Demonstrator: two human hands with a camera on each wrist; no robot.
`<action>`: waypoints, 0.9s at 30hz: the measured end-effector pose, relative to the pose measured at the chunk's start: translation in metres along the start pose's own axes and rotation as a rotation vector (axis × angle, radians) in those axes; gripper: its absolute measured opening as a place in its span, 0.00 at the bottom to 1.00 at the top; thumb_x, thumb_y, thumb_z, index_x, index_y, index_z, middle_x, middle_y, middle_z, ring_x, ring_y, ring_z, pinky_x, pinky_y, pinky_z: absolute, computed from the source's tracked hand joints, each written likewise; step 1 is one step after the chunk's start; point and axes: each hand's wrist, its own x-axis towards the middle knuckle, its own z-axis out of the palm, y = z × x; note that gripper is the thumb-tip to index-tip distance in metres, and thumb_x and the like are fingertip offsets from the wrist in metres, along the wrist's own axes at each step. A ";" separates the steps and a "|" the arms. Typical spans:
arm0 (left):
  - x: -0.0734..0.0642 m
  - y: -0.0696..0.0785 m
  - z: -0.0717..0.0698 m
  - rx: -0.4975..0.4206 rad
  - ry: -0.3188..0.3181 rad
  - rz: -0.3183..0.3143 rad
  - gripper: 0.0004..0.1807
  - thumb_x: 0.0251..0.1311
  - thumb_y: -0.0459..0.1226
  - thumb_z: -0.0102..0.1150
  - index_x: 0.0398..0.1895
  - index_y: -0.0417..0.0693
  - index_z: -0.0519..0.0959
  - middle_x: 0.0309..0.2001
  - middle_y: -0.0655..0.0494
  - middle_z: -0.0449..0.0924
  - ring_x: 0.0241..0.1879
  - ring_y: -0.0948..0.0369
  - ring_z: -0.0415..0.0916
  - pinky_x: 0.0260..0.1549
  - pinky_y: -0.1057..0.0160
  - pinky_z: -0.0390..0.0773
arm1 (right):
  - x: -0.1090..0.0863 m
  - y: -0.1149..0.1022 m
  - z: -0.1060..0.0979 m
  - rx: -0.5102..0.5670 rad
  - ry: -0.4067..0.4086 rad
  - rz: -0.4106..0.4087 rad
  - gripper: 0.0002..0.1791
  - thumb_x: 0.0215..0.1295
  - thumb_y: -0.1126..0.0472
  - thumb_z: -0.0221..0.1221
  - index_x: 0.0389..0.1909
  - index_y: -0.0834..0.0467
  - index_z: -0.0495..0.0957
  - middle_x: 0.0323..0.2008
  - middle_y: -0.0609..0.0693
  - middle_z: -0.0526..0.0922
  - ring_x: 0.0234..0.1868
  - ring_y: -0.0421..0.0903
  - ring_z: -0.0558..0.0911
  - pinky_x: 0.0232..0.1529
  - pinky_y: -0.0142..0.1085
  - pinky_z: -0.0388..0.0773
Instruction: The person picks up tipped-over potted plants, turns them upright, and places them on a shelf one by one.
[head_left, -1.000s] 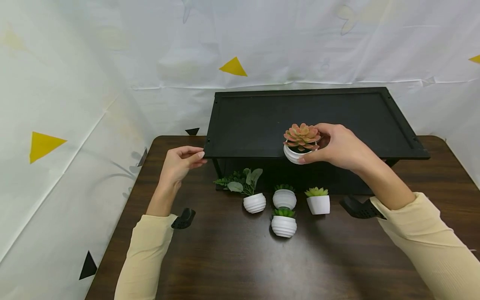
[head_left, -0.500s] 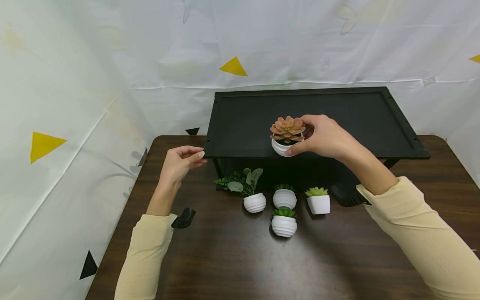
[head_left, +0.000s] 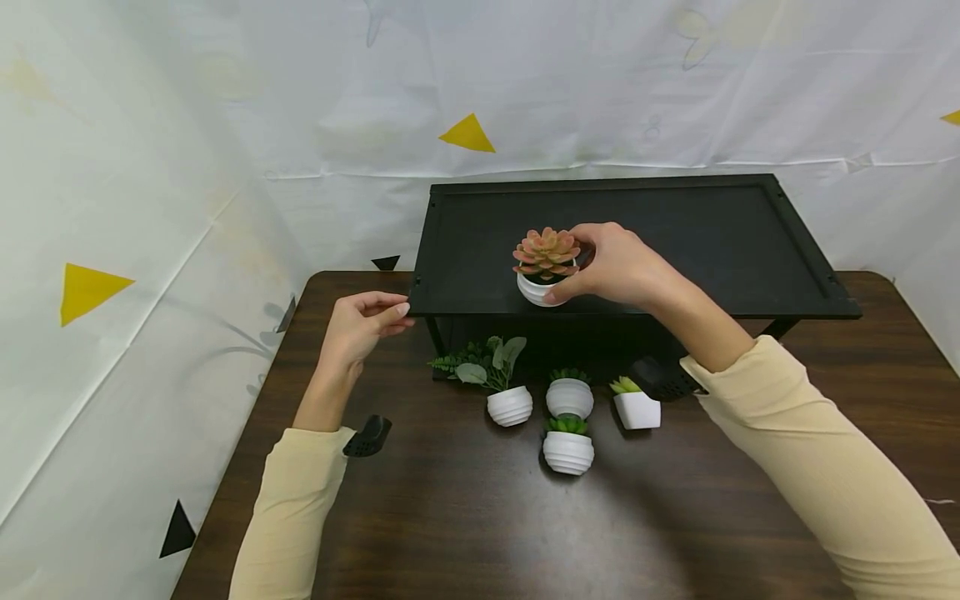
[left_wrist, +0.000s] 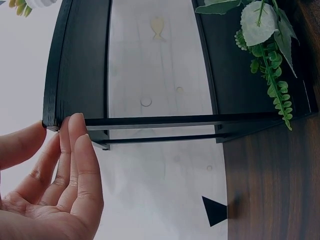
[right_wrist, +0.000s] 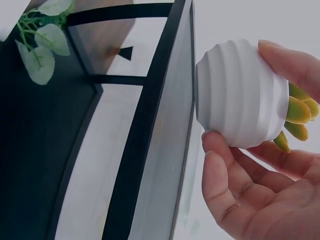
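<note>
My right hand (head_left: 621,265) grips a potted succulent (head_left: 546,254) with orange-pink leaves, thumb and fingers around its ribbed white pot (right_wrist: 240,95). The pot is upright over the front left part of a black two-tier shelf (head_left: 675,246). In the right wrist view its base is very close to the top board; I cannot tell whether they touch. My left hand (head_left: 358,329) pinches the shelf's front left corner, thumb on one side and fingertips on the other in the left wrist view.
Before the shelf on the brown table (head_left: 450,517) stand a leafy plant (head_left: 509,407), two green succulents (head_left: 568,398) (head_left: 567,452) in round white pots, and a square-potted one (head_left: 638,410), partly behind the right wrist's black camera (head_left: 660,379). White sheets (head_left: 360,100) hang behind and left.
My right hand has carried the orange-pink succulent leftward and slightly back over the top board. My left hand has stayed at the shelf corner, and the other plants have not moved.
</note>
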 end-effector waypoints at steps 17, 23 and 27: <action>0.002 -0.001 0.001 0.011 0.006 0.000 0.15 0.59 0.32 0.58 0.46 0.29 0.76 0.36 0.47 0.78 0.27 0.66 0.80 0.40 0.61 0.80 | 0.020 -0.003 0.017 0.043 -0.044 -0.004 0.31 0.44 0.59 0.71 0.51 0.62 0.73 0.43 0.55 0.74 0.44 0.51 0.71 0.43 0.43 0.70; 0.001 -0.001 0.001 0.012 0.007 0.004 0.15 0.59 0.32 0.58 0.46 0.29 0.76 0.35 0.47 0.78 0.27 0.66 0.80 0.37 0.64 0.80 | 0.027 -0.004 0.021 0.067 -0.046 -0.004 0.31 0.43 0.60 0.71 0.50 0.61 0.73 0.44 0.55 0.74 0.44 0.50 0.70 0.44 0.43 0.70; 0.001 -0.001 0.001 0.014 0.006 0.007 0.15 0.59 0.32 0.58 0.46 0.29 0.76 0.36 0.46 0.78 0.27 0.66 0.80 0.34 0.69 0.80 | 0.030 -0.006 0.024 0.091 -0.055 -0.013 0.32 0.43 0.61 0.71 0.52 0.61 0.72 0.46 0.54 0.74 0.47 0.50 0.70 0.47 0.43 0.69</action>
